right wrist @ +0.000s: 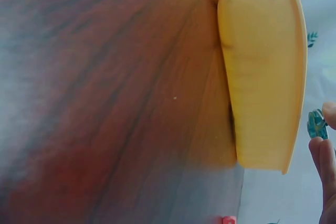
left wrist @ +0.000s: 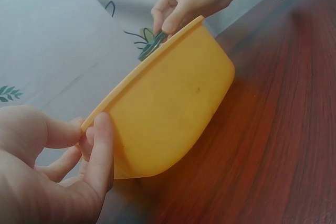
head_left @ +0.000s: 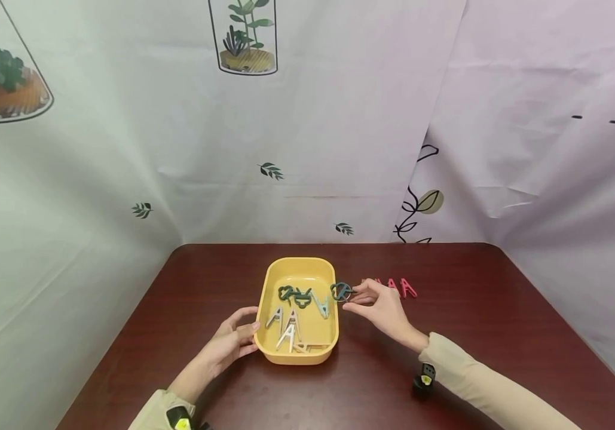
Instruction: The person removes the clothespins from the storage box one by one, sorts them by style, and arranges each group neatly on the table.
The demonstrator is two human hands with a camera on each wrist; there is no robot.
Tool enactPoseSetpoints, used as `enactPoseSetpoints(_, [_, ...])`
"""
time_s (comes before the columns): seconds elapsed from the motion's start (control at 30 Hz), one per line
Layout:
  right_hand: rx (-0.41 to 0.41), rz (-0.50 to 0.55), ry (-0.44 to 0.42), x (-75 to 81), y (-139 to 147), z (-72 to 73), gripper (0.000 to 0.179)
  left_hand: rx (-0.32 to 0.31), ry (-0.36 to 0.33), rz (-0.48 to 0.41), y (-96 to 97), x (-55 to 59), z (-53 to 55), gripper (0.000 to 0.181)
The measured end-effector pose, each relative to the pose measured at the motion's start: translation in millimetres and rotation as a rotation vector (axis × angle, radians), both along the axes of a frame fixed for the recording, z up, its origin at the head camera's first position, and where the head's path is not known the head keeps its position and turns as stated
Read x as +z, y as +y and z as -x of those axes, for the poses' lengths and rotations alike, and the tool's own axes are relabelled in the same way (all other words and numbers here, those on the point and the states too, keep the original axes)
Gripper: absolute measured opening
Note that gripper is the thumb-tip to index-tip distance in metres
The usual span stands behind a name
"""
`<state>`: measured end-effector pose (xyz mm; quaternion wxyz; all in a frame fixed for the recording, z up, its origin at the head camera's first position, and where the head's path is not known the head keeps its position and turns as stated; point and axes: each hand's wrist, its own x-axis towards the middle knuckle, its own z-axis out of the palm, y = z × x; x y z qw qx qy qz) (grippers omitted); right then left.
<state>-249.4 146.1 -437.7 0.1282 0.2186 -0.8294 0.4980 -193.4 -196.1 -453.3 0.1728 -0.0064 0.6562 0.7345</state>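
A yellow plastic basin (head_left: 297,359) sits on the table, and my left hand (head_left: 223,346) grips its left rim between thumb and fingers, seen closely in the left wrist view. Just past the right rim, my right hand (head_left: 385,307) pinches a dark green clip (head_left: 340,292) with a rounded, cloud-like outline. That clip (right wrist: 317,124) shows between fingertips at the edge of the right wrist view. Inside the basin lie dark green clips (head_left: 302,298), a pale blue-green clothespin (head_left: 321,306), a grey clothespin (head_left: 275,317) and several whitish or beige clothespins (head_left: 287,338).
Behind my right hand, pink-red clothespins (head_left: 407,288) stand in a row on the dark reddish wooden table (head_left: 205,286); the hand partly covers the row. A pale printed curtain (head_left: 339,131) hangs along the table's back and sides.
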Motion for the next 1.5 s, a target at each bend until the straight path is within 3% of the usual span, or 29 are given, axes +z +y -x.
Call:
enactPoseSetpoints(0.23, [-0.039,0.029,0.032,-6.4,14.8,-1.0,0.035,0.001,0.005,0.003,-1.2,-0.9,0.0,0.055])
enactPoseSetpoints(0.5, [-0.093,0.042,-0.059,-8.8,25.4,-9.3,0.036,0.004,0.000,0.011,-2.1,-3.1,-0.2,0.054])
enactPoseSetpoints(0.9, [-0.215,-0.095,-0.226,-19.4,33.0,-15.2,0.034,0.017,-0.012,-0.002,-1.2,0.9,-2.7,0.056])
enactPoseSetpoints(1.1, [-0.277,-0.151,-0.213,-24.5,35.8,-14.5,0.033,0.010,-0.007,-0.003,-0.3,1.1,-2.5,0.056])
enactPoseSetpoints(1.5, [-0.299,-0.299,-0.193,-24.7,35.6,-15.3,0.036,-0.001,-0.005,-0.007,1.6,3.1,-1.9,0.056])
